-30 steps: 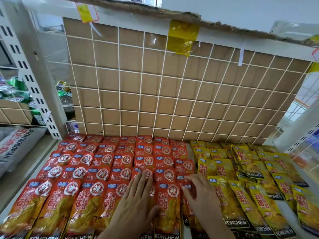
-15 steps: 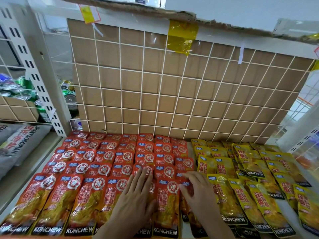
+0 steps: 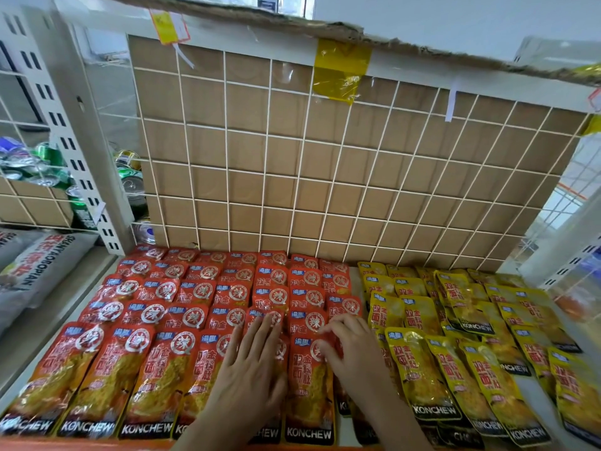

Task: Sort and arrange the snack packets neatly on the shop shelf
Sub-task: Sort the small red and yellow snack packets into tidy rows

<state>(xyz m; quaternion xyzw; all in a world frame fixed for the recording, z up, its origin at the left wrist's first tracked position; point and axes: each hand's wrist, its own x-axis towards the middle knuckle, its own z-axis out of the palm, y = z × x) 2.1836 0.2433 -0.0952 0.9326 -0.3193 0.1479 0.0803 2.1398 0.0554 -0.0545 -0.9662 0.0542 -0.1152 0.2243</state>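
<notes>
Red snack packets (image 3: 156,323) fill the lower left and centre of the frame. They lie flat on the shelf (image 3: 533,390) in pretty tidy columns that run back to the wire grid panel (image 3: 325,177). They overlap like shingles, each one lying partly over the one behind it. The front row shows KONCHEW printed along the bottom edge. The yellow snack packets (image 3: 452,369) take up the lower right and they're a lot messier, with several lying at an angle and overlapping unevenly. A thin strip of bare shelf shows between the two colours toward the back.

Both hands are down at bottom centre, on the red side. The left hand (image 3: 250,369) is flat and wide. Its fingers are straight and a bit spread, and it lies palm down on the red packets near the middle of the front rows. The right hand (image 3: 353,351) is just beside it, at the right edge of the red block next to the yellow ones. Its fingers are bent, with the tips on the top of a red packet. Honestly can't tell if it's actually pinching that packet or just touching it.

Brown cardboard sits behind the grid, with a piece of yellow tape (image 3: 341,73) stuck at top centre. Drink cans (image 3: 130,177) are piled at the left of the frame behind the white upright. Grey sacks (image 3: 39,271) lie at the left edge.
</notes>
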